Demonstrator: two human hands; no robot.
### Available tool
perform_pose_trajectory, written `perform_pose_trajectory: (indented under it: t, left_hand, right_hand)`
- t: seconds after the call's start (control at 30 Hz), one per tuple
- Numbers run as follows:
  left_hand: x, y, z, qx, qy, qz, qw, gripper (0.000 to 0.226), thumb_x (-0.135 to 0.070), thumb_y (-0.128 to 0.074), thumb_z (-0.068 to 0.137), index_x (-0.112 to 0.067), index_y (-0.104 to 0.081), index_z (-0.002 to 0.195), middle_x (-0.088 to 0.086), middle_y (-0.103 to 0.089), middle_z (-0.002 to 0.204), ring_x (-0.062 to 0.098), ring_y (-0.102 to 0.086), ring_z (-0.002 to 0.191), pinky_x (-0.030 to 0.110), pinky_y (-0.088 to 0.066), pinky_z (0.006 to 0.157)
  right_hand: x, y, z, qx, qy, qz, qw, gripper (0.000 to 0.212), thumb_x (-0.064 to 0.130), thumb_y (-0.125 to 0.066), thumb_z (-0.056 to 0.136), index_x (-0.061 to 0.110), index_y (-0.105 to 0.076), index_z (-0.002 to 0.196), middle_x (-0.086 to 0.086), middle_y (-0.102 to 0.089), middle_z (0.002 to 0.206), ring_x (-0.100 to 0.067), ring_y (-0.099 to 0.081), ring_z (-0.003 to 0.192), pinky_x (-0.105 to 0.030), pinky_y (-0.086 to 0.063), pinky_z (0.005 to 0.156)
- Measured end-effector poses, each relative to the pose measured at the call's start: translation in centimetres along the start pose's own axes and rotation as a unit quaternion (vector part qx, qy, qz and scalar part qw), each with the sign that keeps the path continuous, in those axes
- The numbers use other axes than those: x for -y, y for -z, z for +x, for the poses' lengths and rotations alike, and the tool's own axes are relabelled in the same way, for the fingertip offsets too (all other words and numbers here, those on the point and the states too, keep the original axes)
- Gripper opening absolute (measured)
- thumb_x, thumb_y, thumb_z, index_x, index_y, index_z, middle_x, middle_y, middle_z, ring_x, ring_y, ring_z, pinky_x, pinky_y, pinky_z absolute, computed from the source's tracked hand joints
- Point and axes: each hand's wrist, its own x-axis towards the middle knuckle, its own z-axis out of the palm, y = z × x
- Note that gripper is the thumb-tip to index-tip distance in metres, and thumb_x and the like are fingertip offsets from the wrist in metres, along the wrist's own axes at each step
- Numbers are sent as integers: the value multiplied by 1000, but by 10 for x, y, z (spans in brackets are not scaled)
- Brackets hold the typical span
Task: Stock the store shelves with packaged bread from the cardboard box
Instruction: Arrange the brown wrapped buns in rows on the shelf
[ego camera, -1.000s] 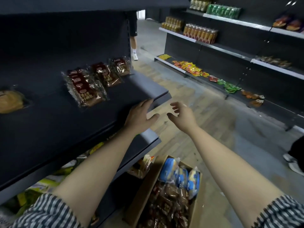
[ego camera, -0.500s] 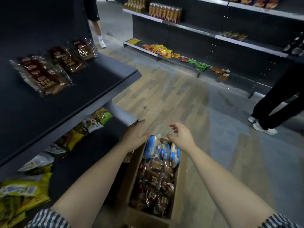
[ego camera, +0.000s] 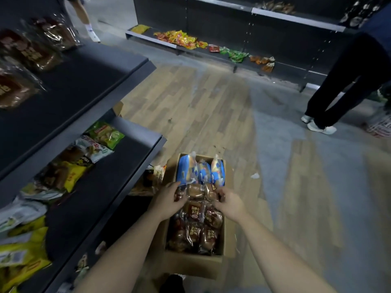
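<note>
Head view, from the left: wrapped loaves are lying on the dark upper shelf, with snack bags lying on the shelf below. The cardboard box is sitting on the floor just beside the shelving, with blue packs at its far end. The left hand and right hand are gripping one clear bread pack inside the box, fingers curling on its opposite edges. A bystander is standing far right.
</note>
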Motion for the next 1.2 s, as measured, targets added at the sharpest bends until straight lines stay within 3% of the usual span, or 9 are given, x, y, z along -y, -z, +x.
perform_pose_trajectory:
  t: [0.17, 0.27, 0.4, 0.53, 0.7, 0.8, 1.03, 1.13, 1.2]
  left_hand:
    - [26, -40, 5, 47, 31, 12, 998, 50, -19, -63, 93, -18, -47, 140, 4, -50, 140, 19, -51, 124, 27, -42, 98]
    - [41, -65, 7, 88, 72, 14, 993, 47, -14, -60, 94, -17, -48, 139, 5, -51, 138, 20, -51, 124, 26, -40, 99]
    - [58, -97, 7, 147, 102, 49, 983, 30, -13, -55, 96, -12, -54, 126, 6, -49, 131, 20, -52, 117, 20, -38, 87]
    - [64, -116, 14, 172, 99, 67, 978, 27, -14, -51, 99, -10, -58, 125, 8, -55, 129, 20, -54, 116, 22, -41, 89]
    - [68, -126, 21, 196, 110, 59, 973, 31, -15, -50, 99, -14, -60, 128, 5, -59, 130, 21, -56, 118, 27, -44, 97]
    - [72, -129, 24, 213, 124, 42, 968, 26, -16, -49, 100, -13, -63, 122, 6, -63, 121, 20, -59, 109, 25, -45, 88]
    - [72, -121, 22, 137, 130, 18, 982, 21, -8, -51, 97, -10, -70, 107, 4, -67, 108, 19, -62, 102, 29, -49, 91]
    - [66, -109, 18, 93, 133, 14, 987, 22, -5, -57, 93, -15, -72, 106, 2, -67, 109, 19, -62, 107, 30, -49, 96]
    - [58, -97, 17, 63, 132, 24, 989, 27, -7, -64, 90, -18, -70, 114, 0, -65, 119, 19, -59, 114, 33, -47, 102]
  right_hand:
    - [-23, -35, -3, 52, -28, 0, 998, 40, 21, -66, 88, 14, -57, 127, 0, -65, 109, -13, -60, 83, -29, -52, 74]
    - [-34, -51, -1, 62, -34, -10, 997, 39, 18, -63, 90, 13, -57, 128, -2, -64, 119, -14, -60, 94, -24, -49, 79]
    - [-45, -67, 2, 88, -47, -17, 995, 43, 21, -61, 92, 15, -52, 133, -2, -62, 120, -11, -59, 82, -18, -48, 68]
    - [-52, -82, 5, 104, -51, -2, 993, 44, 20, -63, 91, 16, -53, 134, -1, -62, 125, -9, -60, 98, -9, -44, 70]
    - [-55, -90, 10, 99, -43, -4, 994, 39, 20, -64, 90, 18, -57, 128, 2, -60, 125, -11, -58, 107, -14, -41, 76]
    - [-58, -90, 13, 100, -41, -7, 994, 42, 21, -64, 90, 16, -55, 131, 0, -60, 128, -12, -57, 108, -14, -39, 77]
    - [-56, -84, 12, 101, -38, -11, 994, 49, 21, -64, 89, 14, -51, 137, -2, -58, 132, -12, -58, 108, -14, -40, 80]
    - [-48, -77, 11, 95, -25, -17, 995, 42, 18, -63, 89, 13, -55, 130, -3, -62, 120, -9, -55, 83, -16, -43, 66]
    - [-43, -71, 10, 89, -15, -12, 996, 38, 15, -63, 88, 14, -57, 126, -3, -63, 117, -9, -53, 79, -17, -43, 65]
